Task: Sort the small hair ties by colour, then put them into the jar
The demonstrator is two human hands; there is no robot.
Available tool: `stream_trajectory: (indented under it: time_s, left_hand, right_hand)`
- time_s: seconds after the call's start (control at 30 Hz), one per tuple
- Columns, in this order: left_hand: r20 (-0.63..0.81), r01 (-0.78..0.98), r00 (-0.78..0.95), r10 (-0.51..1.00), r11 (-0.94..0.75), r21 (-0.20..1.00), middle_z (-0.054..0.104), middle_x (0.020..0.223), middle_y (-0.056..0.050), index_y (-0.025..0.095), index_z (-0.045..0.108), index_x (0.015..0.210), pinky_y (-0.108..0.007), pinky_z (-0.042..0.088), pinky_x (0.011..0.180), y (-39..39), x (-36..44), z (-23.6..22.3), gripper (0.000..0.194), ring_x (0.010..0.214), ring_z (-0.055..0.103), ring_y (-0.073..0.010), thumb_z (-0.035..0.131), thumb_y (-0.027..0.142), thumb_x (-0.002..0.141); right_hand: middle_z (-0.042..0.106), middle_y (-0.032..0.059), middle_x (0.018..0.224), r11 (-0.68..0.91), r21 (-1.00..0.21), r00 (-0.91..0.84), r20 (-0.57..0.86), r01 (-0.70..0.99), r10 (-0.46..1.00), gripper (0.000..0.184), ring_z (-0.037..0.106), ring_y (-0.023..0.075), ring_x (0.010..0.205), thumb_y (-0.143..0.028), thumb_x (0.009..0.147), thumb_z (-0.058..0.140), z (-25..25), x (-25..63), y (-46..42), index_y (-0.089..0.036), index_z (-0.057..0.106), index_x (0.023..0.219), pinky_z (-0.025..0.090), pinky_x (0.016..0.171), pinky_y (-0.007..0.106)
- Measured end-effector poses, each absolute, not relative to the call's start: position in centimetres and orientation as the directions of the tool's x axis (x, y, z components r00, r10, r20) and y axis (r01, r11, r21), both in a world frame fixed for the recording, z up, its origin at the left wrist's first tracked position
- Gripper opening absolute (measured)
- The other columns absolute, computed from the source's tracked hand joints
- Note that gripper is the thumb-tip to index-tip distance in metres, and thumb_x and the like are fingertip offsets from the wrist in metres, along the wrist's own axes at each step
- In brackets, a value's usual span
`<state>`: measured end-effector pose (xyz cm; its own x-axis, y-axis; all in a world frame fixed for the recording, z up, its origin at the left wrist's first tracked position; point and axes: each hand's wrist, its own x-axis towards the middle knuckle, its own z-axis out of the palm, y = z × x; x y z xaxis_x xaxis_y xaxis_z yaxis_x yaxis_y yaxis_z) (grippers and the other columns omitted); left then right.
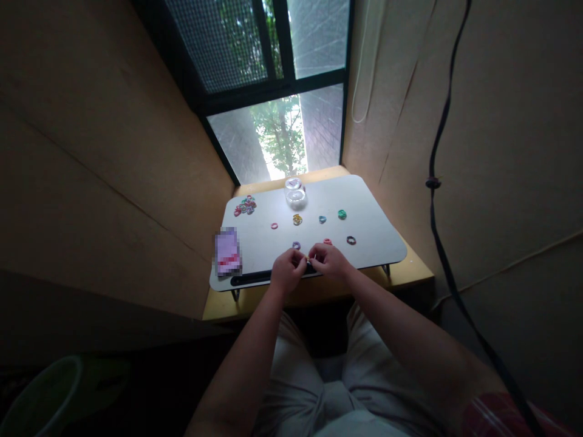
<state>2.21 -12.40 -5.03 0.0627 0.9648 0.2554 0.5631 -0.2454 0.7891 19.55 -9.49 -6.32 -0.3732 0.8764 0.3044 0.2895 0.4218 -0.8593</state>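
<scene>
My left hand [290, 267] and my right hand [328, 260] meet over the front edge of a white folding table [259, 249]. Both are closed in a pinch, fingertips almost touching, on a small yellowish hair tie [306, 260] that is mostly hidden. Just beyond them lie a purple hair tie [296, 245] and a red one [327, 241], with a dark one [351, 240] to the right. Further back sit a pink hair tie [274, 226], a yellow group [297, 220], a blue group [322, 220] and a green group [342, 214].
A mixed pile of hair ties [246, 206] lies at the back left. A clear round container [296, 198] and its lid [293, 183] stand near the window. A blurred purple item [228, 252] rests at left. Walls flank the table; a black cable [432, 182] hangs at right.
</scene>
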Motion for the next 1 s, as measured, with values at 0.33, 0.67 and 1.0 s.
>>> stream_trajectory:
  time_s: [0.33,0.67,1.0]
  left_hand:
    - [0.277,0.572,0.093,0.956,-0.279,0.771,0.058,0.062,0.004,0.019,0.059,0.076,-0.023,0.039,0.055,-12.53,2.13,-4.98,0.013,0.054,0.051,-0.0102,0.063,0.031,0.082]
    - [0.253,0.541,0.107,0.962,-0.27,0.797,0.065,0.067,0.001,0.019,0.066,0.086,-0.023,0.043,0.059,-12.56,2.22,-5.0,0.018,0.059,0.057,-0.0115,0.063,0.037,0.085]
    - [0.252,0.592,0.058,0.966,-0.236,0.77,0.061,0.065,0.003,0.021,0.062,0.084,-0.024,0.038,0.059,-12.54,2.16,-5.14,0.013,0.058,0.054,-0.0124,0.06,0.033,0.087]
  right_hand:
    - [0.052,-0.0043,0.059,0.395,-0.86,-0.311,0.297,0.323,0.903,0.009,0.045,0.0103,0.053,-0.024,0.075,0.06,-6.78,19.31,-9.49,-0.02,0.054,0.072,0.034,0.051,0.022]
    - [0.049,-0.0053,0.058,0.395,-0.847,-0.305,0.294,0.357,0.906,0.011,0.042,0.0103,0.052,-0.024,0.075,0.06,-6.19,19.32,-9.69,-0.021,0.051,0.07,0.032,0.051,0.023]
    - [0.053,-0.0039,0.061,0.416,-0.847,-0.306,0.32,0.332,0.896,0.009,0.046,0.0106,0.054,-0.025,0.077,0.061,-6.18,19.21,-9.84,-0.02,0.054,0.073,0.036,0.052,0.023]
